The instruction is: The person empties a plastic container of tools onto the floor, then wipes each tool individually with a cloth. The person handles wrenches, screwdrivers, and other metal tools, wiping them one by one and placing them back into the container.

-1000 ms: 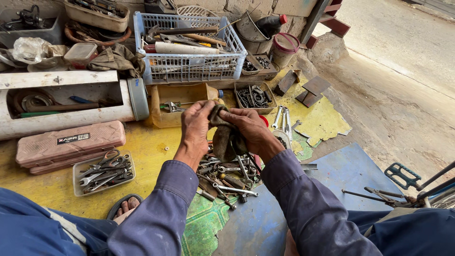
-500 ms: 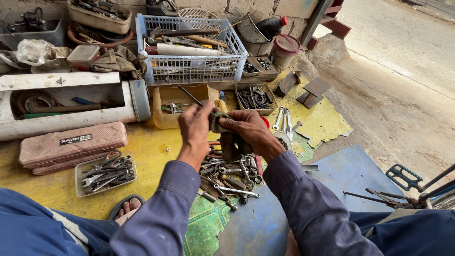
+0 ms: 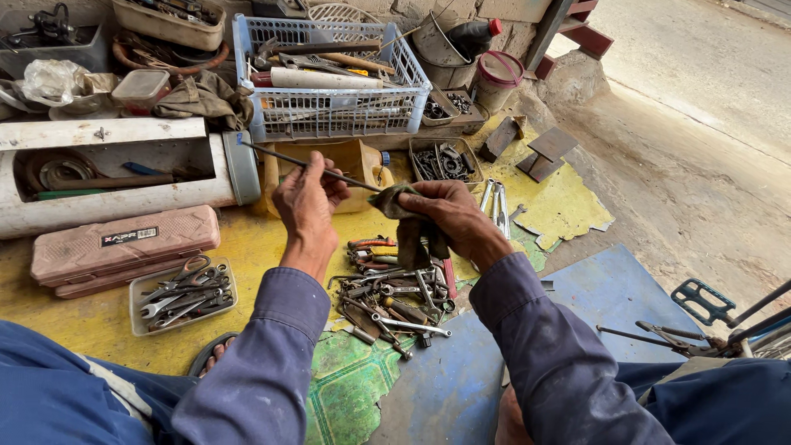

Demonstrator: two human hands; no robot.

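While the left hand [image 3: 306, 198] pinches a thin metal rod [image 3: 280, 156] near its middle, the right hand [image 3: 449, 216] is clenched around a dark rag [image 3: 412, 231] wrapped over the rod's near end. Rod sits tilted, far tip pointing toward the white tube [image 3: 124, 177], held above a pile of wrenches [image 3: 387, 288] on the yellow mat [image 3: 247, 247]. Judgement: wiping goes best with the left grip firm and the rag squeezed evenly (full wrap, no bare side). Blue basket [image 3: 329, 115] stands behind.
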